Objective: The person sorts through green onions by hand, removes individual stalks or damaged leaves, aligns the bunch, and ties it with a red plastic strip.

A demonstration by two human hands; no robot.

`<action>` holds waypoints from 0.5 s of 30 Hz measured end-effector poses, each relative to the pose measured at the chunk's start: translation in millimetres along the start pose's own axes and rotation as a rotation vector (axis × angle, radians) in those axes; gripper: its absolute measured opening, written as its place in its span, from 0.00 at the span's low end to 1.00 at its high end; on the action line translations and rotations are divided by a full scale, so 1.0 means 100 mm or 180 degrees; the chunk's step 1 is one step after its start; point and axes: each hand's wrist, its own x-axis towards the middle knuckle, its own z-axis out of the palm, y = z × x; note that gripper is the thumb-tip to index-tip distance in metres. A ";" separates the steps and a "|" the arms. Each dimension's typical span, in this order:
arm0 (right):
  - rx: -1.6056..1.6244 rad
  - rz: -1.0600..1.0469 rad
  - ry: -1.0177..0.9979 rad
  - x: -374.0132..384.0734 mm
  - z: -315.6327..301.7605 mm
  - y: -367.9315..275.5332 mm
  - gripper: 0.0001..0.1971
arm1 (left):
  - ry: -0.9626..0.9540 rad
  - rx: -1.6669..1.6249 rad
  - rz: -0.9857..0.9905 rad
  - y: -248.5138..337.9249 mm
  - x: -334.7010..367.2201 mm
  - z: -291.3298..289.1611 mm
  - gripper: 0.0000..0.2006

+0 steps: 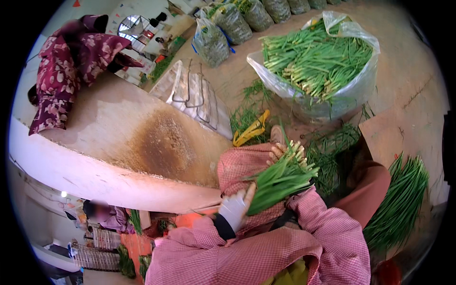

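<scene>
Over my lap is a bunch of chives (275, 185), long green leaves with pale stem ends pointing away from me. My right hand (278, 153) is closed round the pale end, its fingers showing at the far side and the rest hidden by the leaves. At the leafy end my left hand (233, 211), with a whitish covering, is against the bunch's left edge. One stretched digit shows, slightly blurred; its other fingers are hidden behind the leaves. Far right stands a large clear plastic bag (327, 102) heaped with chives; a bigger pile of chives (401, 204) lies to my right.
A pale curved ledge (109, 128) with a brown stain borders my left. Loose green leaves (332, 147) and a yellow strap (251, 129) lie ahead. Several filled bags (232, 23) line the back. One person in flowered clothing (61, 71) is far left; another person (114, 216) sits lower left.
</scene>
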 end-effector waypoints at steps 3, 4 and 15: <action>-0.0294 0.0184 0.0315 -0.32 -0.18 0.09 0.34 | -0.0023 -0.1013 0.0506 -0.06 -0.22 0.30 0.41; -0.0273 -0.0001 0.0107 -0.35 -0.17 0.12 0.34 | -0.0038 -0.1542 0.0765 -0.09 -0.23 0.19 0.41; -0.1225 0.0887 0.0251 -0.15 0.62 -0.15 0.34 | -0.2779 -0.5706 0.1188 -0.13 0.45 1.08 0.41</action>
